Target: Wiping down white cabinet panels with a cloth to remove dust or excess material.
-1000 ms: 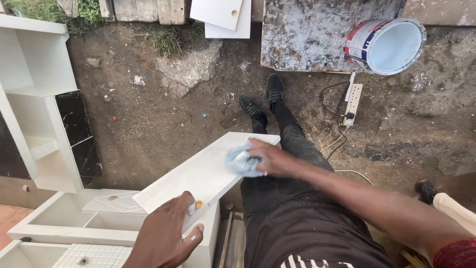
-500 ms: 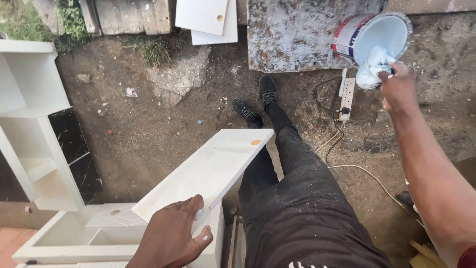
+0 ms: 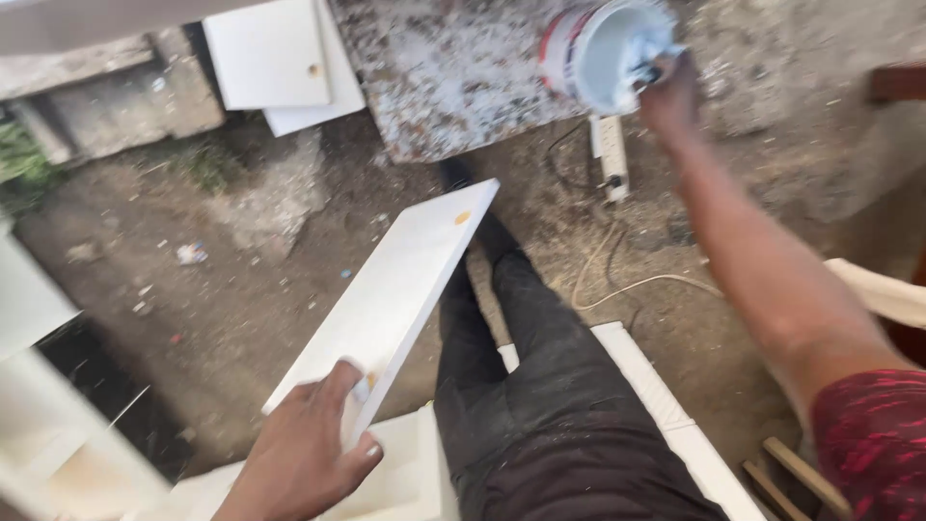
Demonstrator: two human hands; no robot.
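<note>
Left hand (image 3: 304,453) is clamped on the near end of the white board (image 3: 395,289); right hand (image 3: 670,92) pinches a rag (image 3: 648,48) inside the paint bucket (image 3: 598,48).

Outdoor dirt ground (image 3: 241,289) in daylight, paint-spattered slab (image 3: 453,77), white cabinet panels (image 3: 270,53), white power strip (image 3: 612,156), weeds (image 3: 24,164).

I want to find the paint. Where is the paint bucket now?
In the head view, the paint bucket lies tipped at the top right, on a speckled slab, above the power strip. The right hand reaches into it with a cloth.
</note>
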